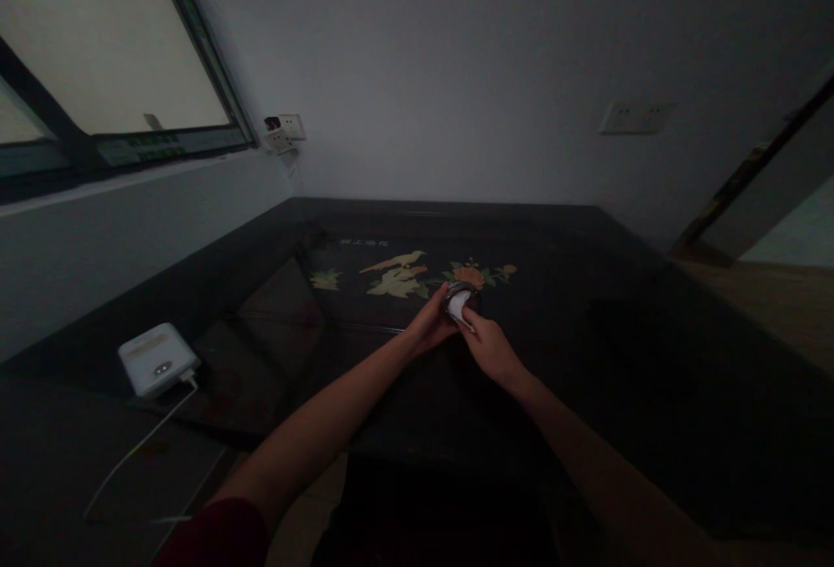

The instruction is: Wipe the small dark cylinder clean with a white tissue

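In the head view, the left hand (431, 324) and the right hand (490, 346) meet over the middle of a dark bench (553, 289). The left hand is closed around the near left side of a small, round dark object (462, 286) with a shiny rim. The right hand grips a soft-looking white piece (458, 302), its thumb pressing it against the object's face. The room is dim, so what the object and the white piece are cannot be told, nor whether the object touches the bench or is held just above it.

Just beyond the hands, the bench top carries a coloured design: a pale bird (400, 270) at the left, an orange flower (469, 275) right behind the held object, and a short line of pale characters (363, 243) above the bird. Well apart, at the bench's left side, lies a white box (158, 357) with rounded corners; a white cable (134, 452) is plugged into its near right corner and droops over the near edge. A dark red sleeve (221, 537) shows on the left arm. Behind the bench, the pale wall (456, 72) bears a double socket (637, 117) at the right, and a window (123, 55) fills the upper left.
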`<state>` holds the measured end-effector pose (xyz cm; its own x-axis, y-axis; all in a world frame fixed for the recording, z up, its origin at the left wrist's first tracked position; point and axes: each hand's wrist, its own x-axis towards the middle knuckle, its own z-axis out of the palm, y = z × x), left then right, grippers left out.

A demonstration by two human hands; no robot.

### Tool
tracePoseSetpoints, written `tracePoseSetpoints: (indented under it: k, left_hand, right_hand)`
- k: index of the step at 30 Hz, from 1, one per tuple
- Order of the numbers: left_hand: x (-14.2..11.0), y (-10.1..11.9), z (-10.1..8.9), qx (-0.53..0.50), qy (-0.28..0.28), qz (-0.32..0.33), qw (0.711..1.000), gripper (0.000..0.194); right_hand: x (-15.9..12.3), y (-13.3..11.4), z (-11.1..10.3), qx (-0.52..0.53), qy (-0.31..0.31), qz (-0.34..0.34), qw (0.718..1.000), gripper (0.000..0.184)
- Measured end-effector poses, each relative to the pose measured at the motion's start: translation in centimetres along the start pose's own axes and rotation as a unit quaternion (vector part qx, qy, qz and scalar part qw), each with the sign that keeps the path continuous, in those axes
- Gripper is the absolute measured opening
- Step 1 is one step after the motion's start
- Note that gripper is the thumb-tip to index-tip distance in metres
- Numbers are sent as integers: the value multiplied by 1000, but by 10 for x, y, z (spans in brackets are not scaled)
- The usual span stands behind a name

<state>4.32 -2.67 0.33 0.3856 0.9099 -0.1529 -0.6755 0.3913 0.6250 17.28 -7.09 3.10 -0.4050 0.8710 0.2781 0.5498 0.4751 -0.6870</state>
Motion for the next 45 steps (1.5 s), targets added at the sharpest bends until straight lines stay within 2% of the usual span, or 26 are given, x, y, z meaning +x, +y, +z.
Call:
tracePoseSetpoints:
  k: [2,4,7,9,11,13,17,20,23,25,29,31,33,35,37,39,41,42,45]
  left_hand:
    - [1,-1,-1,17,5,4,1000,35]
    - [3,-2,-2,26,8,6,1000,35]
    - [3,-2,0,25,13,8,1000,35]
    - [1,-2,3,21,17,13,1000,33]
    - [-1,-1,5,17,20,16,1000,31]
    - [-2,0,7,14,18,11,1000,32]
    - [-3,2,7,11,-7,-15,1000,38]
    - [-2,3,6,13,-14,-32,999,40]
    - [-1,3,4,15,-8,-39,999,40]
    - [0,2,3,15,-8,-36,999,38]
    - [2,-1,1,25,-9,-15,1000,30]
    - [1,-1,2,36,0,-4,999,28]
    - [-1,-1,2,47,9,0,999,28]
    - [-2,-1,3,55,11,-5,998,29]
    - [-3,0,3,51,12,-10,999,31]
    - [-2,0,3,40,15,-10,999,31]
    - [0,0,2,29,22,-7,999,31]
    - [1,0,1,26,25,-8,999,31]
    - [3,-1,0,25,22,-10,999,31]
  right_hand:
    - [3,6,6,142,44,20,989,25]
    - [5,11,11,245,73,40,966,28]
    - [6,12,14,288,75,40,954,31]
    - [4,9,11,232,52,22,971,27]
    - [1,5,6,122,16,-1,992,20]
    - [-2,2,1,0,-21,-22,1000,20]
    - [-3,1,-5,-167,-56,-78,981,34]
    - [-1,-2,-5,-254,-57,-107,960,32]
    - [-1,-6,-4,-303,-51,-107,946,31]
    - [-2,-9,-4,-305,-48,-94,947,33]
    - [-3,-8,-7,-232,-51,-14,971,34]
    - [-2,-2,-7,-135,-51,19,989,35]
    - [0,4,-5,11,-41,28,999,35]
    - [3,10,0,177,-17,26,984,31]
    - [6,14,6,323,13,45,945,28]
    - [8,15,12,422,34,74,903,29]
    - [8,14,14,450,46,88,888,31]
    - [8,13,13,430,48,84,897,30]
    - [4,9,8,250,28,42,967,26]
